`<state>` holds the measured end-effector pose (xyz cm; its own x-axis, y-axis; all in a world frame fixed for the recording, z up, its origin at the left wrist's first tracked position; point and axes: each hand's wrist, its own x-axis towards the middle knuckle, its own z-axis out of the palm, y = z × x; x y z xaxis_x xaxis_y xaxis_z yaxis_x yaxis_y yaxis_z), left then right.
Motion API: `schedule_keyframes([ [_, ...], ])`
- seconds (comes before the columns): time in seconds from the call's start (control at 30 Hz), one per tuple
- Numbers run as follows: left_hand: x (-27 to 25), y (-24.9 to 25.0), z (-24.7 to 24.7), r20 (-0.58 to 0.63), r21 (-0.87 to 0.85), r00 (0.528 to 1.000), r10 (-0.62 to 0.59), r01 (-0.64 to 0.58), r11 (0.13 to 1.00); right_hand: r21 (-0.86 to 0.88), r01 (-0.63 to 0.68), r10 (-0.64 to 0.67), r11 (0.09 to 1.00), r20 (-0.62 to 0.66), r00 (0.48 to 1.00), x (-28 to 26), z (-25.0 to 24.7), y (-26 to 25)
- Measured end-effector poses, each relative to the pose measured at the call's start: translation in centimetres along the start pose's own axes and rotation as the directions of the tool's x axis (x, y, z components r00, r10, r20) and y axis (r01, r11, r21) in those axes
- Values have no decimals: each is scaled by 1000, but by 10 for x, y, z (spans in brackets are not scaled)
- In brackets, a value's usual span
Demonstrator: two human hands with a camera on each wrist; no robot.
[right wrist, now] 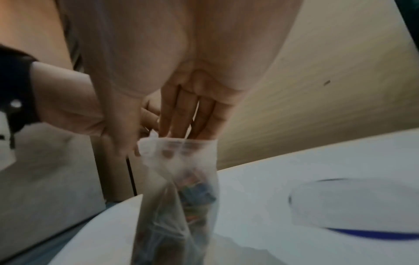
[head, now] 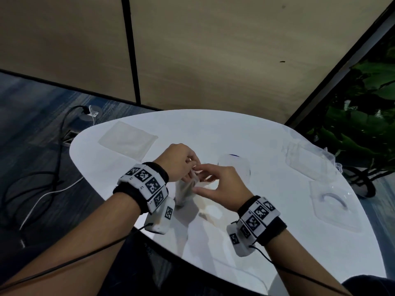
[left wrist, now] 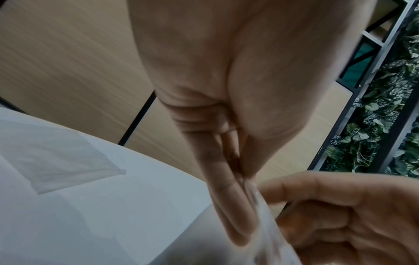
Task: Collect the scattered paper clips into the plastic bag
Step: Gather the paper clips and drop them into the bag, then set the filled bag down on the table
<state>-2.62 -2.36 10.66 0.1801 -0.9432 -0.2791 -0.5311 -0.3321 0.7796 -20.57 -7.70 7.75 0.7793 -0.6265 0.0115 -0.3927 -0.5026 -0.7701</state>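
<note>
A small clear plastic bag (head: 185,194) hangs upright over the middle of the white table (head: 267,133), held up by both hands at its top. Coloured paper clips (right wrist: 195,190) show through its lower part in the right wrist view. My left hand (head: 192,167) pinches the left side of the bag's rim (left wrist: 256,195) between thumb and fingers (left wrist: 229,211). My right hand (head: 197,180) holds the other side, its fingers (right wrist: 179,116) reaching down behind the plastic at the bag's mouth (right wrist: 179,145). No loose clips show on the table.
A clear round lid with a blue edge (head: 234,165) lies just right of the hands. A flat clear bag (head: 128,137) lies at the far left, and clear plastic trays (head: 307,161) (head: 333,206) sit at the right. Cables (head: 53,163) trail on the floor to the left.
</note>
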Motion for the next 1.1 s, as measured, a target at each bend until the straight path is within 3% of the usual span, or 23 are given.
schedule_keyframes([
  [0.1,-2,2,7,24,-53,1000,18,-17,998,-148,13,-19,989,-38,999,-9,-5,6],
  [0.27,-8,1,14,45,-183,997,67,-57,981,-24,21,-27,999,-254,967,-19,-11,3],
  [0.37,-11,-7,17,26,-72,992,121,-119,990,0,17,-16,1000,-348,937,-17,-13,2],
  [0.47,-15,-13,26,-7,1,979,203,-203,979,-3,-6,5,1000,-301,954,-13,-6,2],
  [0.57,-13,-18,32,-36,59,977,210,-208,976,-3,-52,50,999,-251,967,-9,-1,4],
  [0.73,-10,-26,31,-92,79,982,165,-158,984,-326,3,-64,945,-179,982,2,1,11],
  [0.83,-7,-37,31,-117,77,983,139,-131,988,-433,39,-108,901,-135,985,6,-5,21],
  [1.1,20,-58,26,-261,-98,962,-75,51,994,-382,-146,101,912,-136,986,10,-30,84],
])
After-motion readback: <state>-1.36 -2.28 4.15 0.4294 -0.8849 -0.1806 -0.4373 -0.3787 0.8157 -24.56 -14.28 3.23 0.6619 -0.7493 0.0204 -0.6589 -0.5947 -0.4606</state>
